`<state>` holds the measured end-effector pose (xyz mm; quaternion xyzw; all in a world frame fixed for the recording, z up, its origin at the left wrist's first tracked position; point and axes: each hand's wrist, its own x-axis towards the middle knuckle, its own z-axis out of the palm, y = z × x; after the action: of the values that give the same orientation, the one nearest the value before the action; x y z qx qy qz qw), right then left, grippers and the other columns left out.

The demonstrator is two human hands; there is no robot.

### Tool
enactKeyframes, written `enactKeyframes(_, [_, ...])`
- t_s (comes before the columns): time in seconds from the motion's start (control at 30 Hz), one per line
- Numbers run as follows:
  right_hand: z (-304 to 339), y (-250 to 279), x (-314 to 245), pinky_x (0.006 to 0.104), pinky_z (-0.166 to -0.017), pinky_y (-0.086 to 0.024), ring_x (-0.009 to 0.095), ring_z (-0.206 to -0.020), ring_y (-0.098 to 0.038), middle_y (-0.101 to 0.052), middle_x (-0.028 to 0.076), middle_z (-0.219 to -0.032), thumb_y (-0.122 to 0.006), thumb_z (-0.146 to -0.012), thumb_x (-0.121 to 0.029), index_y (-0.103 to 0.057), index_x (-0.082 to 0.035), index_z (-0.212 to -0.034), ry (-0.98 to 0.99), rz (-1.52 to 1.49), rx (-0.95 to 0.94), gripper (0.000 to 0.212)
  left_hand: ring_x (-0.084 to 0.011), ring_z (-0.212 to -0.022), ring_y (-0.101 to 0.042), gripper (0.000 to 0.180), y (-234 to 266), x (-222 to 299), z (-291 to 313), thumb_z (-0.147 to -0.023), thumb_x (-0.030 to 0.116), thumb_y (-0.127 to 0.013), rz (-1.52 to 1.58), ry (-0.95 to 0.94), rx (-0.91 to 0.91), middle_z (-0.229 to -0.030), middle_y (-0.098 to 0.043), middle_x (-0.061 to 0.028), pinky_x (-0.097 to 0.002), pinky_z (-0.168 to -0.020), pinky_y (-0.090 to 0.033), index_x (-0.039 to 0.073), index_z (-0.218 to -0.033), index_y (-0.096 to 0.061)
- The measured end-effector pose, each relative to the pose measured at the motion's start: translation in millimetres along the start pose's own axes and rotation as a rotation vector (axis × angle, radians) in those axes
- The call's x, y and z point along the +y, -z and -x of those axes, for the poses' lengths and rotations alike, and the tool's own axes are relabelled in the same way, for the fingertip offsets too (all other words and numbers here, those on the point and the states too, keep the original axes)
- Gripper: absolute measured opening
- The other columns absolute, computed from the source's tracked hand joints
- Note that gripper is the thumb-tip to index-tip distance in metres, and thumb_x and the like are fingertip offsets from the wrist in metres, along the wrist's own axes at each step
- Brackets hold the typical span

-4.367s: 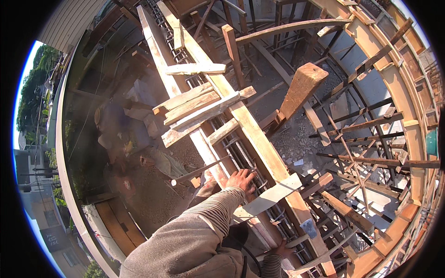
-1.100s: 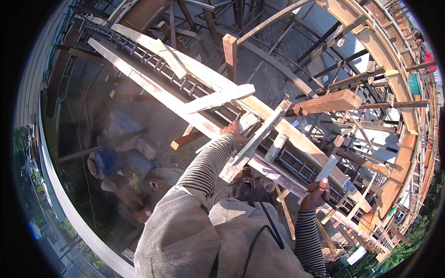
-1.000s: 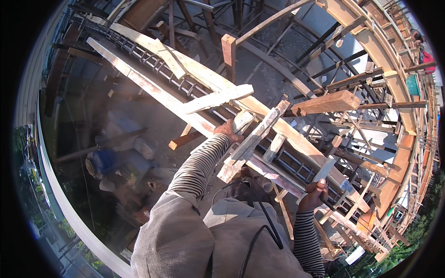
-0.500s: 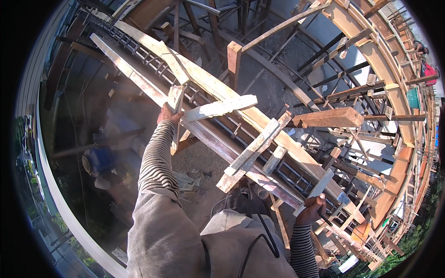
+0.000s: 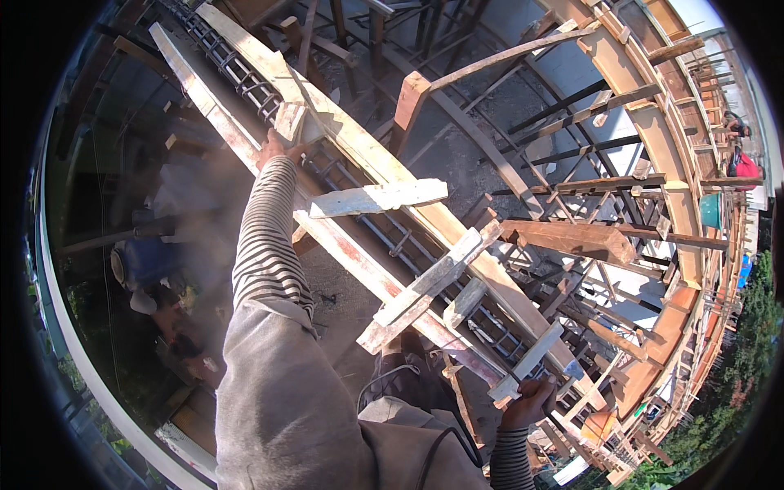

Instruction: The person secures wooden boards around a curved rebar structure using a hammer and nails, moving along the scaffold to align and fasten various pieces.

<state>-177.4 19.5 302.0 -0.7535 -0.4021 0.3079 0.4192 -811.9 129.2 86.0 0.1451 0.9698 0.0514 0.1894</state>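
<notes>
Timber cross-braces (image 5: 377, 198) already span the beam form; my left hand (image 5: 276, 149) grips another short block (image 5: 289, 122), my right hand (image 5: 529, 398) clutches a slat (image 5: 529, 360).

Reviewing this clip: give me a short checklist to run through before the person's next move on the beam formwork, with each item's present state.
1. Left hand has a hold: ok, it rests on the small wood block at the side board.
2. Right hand has a hold: ok, fingers wrap the pale cross piece.
3. Firmness of either hold: cannot tell.
4. Cross pieces seated across the boards: cannot tell; the white one lies skewed.
5. Steel bar cage stays between the boards: ok.
6. Footing: cannot tell, feet are hidden by the body.
</notes>
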Motion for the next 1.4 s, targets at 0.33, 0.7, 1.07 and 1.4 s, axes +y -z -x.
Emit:
enactKeyframes(0.33, [-2.7,-5.7,-1.2,0.0310,-0.056,-0.037,0.011,-0.053,-0.032,-0.032,-0.001,-0.056,-0.050,-0.107,-0.026,-0.039,-0.011,-0.069,0.046,-0.039,-0.001,0.042,-0.0351,-0.150,-0.026,0.111,-18.4,-1.3,-92.9,-0.070,0.043,-0.082,-0.140,-0.106,-0.003,-0.163,-0.029,-0.0102,-0.0603,-0.120,-0.020,0.034,-0.160,-0.019])
enactKeyframes(0.7, [-8.9,-3.8,3.1,0.0308,-0.046,-0.025,0.009,-0.046,-0.023,-0.026,-0.003,-0.052,-0.049,-0.107,-0.020,-0.036,-0.012,-0.066,0.018,-0.125,0.010,0.043,-0.0387,-0.123,-0.045,0.072,-91.2,-41.6,295.7,-0.077,0.049,-0.079,0.099,-0.995,-0.246,-0.130,-0.050,-0.0185,-0.0529,-0.107,-0.033,0.007,-0.130,-0.055])
enactKeyframes(1.07, [-13.1,9.2,9.3,0.0271,-0.049,-0.034,0.007,-0.054,-0.041,-0.046,0.000,-0.059,-0.052,-0.104,-0.016,-0.049,-0.005,-0.071,-0.020,-0.212,-0.031,0.034,-0.0323,-0.135,-0.041,0.125,-163.9,8.0,394.2,-0.064,0.049,-0.088,-0.224,-0.707,-0.460,-0.139,-0.049,-0.0148,-0.0531,-0.114,-0.027,0.012,-0.160,-0.016])
enactKeyframes(1.4, [-6.8,5.1,13.0,0.0270,-0.050,-0.034,0.007,-0.053,-0.040,-0.046,-0.001,-0.058,-0.055,-0.103,-0.018,-0.048,-0.004,-0.069,0.031,-0.143,0.015,0.038,-0.0405,-0.124,-0.055,0.111,-133.6,-17.0,350.2,-0.064,0.020,-0.089,0.129,-0.796,-0.549,-0.137,-0.050,-0.0207,-0.0446,-0.105,-0.049,0.018,-0.154,-0.024])
